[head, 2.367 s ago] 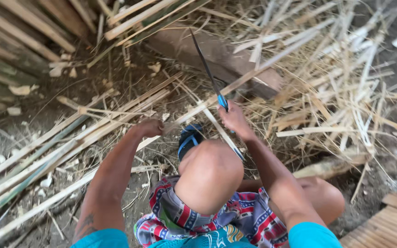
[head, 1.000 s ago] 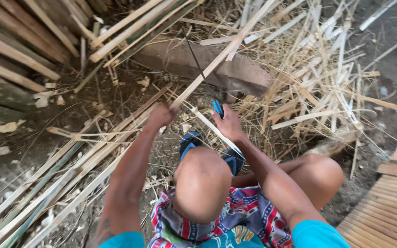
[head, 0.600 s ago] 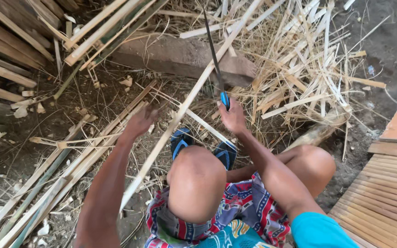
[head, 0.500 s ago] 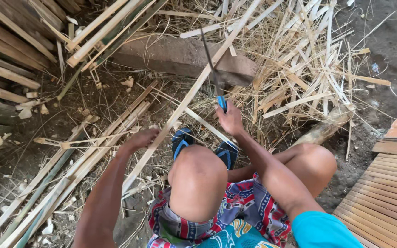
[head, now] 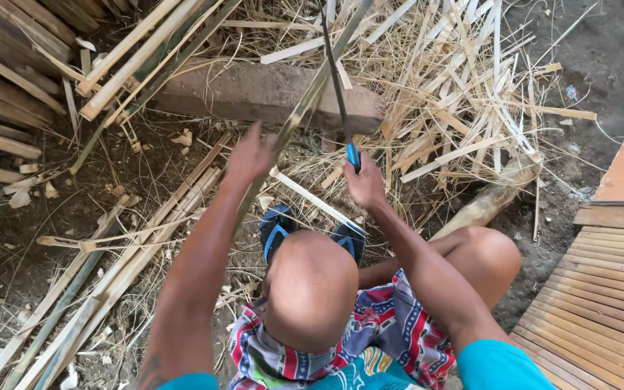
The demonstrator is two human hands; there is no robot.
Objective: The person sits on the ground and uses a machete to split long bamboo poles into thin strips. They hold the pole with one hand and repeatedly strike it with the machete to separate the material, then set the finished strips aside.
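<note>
Covering ground: dirt floor [head: 146,173] strewn with straw [head: 456,94], log [head: 254,94] beyond.
Left hand [head: 250,155]: gripping bamboo strip [head: 305,108].
Right hand [head: 365,184]: closed around knife [head: 341,101] near log.

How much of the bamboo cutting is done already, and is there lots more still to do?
Done: thin pale bamboo slivers lie heaped beyond the grey stone block, and split strips lie on the ground at left. In hand: the left hand holds a long greenish bamboo strip, and the right hand holds a blue-handled long knife against it. Left: thicker bamboo slats are stacked at upper left, seemingly uncut.
</note>
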